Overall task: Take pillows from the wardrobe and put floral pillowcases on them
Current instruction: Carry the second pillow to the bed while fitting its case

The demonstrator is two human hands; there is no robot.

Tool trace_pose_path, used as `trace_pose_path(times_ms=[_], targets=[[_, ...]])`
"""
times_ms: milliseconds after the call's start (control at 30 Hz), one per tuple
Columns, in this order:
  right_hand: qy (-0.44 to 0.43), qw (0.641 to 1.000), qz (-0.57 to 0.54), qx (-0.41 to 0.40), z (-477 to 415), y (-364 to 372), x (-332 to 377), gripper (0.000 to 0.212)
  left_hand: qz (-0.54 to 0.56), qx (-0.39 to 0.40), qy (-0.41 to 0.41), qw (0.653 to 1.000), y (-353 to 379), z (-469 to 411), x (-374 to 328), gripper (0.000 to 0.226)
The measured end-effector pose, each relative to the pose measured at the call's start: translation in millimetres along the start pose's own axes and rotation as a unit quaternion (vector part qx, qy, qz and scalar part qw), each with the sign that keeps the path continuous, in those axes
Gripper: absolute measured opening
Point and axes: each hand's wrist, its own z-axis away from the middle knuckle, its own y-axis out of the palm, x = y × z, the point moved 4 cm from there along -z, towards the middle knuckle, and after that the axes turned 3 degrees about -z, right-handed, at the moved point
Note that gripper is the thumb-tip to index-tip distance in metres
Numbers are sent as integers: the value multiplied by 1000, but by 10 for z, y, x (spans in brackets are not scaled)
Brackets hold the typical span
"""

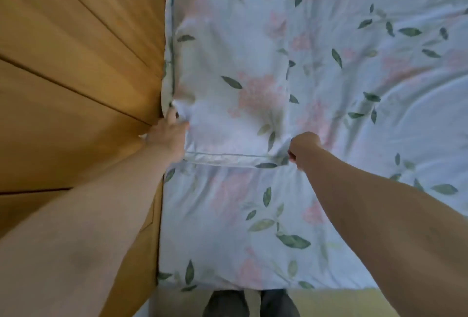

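Note:
A pillow in a floral pillowcase (235, 68), pale blue with pink flowers and green leaves, lies flat on the bed against the wooden headboard. Its near hem runs across between my two hands. My left hand (168, 132) grips the pillow's near left corner, bunching the cloth next to the headboard. My right hand (302, 148) is curled into a fist round the near right corner of the pillowcase. Both arms reach forward from the bottom of the view.
The bed carries a sheet (379, 114) in the same floral print, creased toward the right. A wooden headboard (76, 63) fills the left side. My feet (249, 304) stand at the bed's near edge on a yellowish floor.

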Motion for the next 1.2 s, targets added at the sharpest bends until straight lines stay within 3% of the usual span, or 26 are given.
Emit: trace_pose_path(times_ms=[33,100,167,267,433,600,667,733,800,867,1033,1200], targets=[[4,1000,22,-11,-95,54,-103,23,-31,-7,0,999,169,-25,-12,74],[14,994,-110,7,-164,119,-221,12,-92,-38,-20,995,408,26,-13,87],[73,986,-153,9,-182,174,-342,8,-158,-102,-12,982,589,115,-47,84],[150,964,-208,66,-237,331,-449,37,-217,-203,23,955,769,205,-78,55],[176,921,-335,93,-382,456,-607,31,-231,-148,60,960,788,168,-57,36],[109,882,-450,81,-236,251,-504,13,-229,-71,14,971,752,149,9,44],[48,908,-416,5,-35,-53,-419,6,-209,-49,13,977,678,271,-84,44],[-35,946,-302,-110,267,-415,-274,7,-165,-32,33,985,613,420,-238,43],[-135,948,-218,-187,636,-688,-104,8,-133,-20,44,990,513,560,-389,41],[-179,941,-191,-212,925,-849,-85,17,-126,-28,51,990,388,704,-504,36],[-84,936,-230,-254,1036,-962,-599,15,-131,0,57,990,404,924,-562,30],[36,961,-182,-206,871,-687,-1355,29,-140,25,70,987,799,1213,-461,28]])
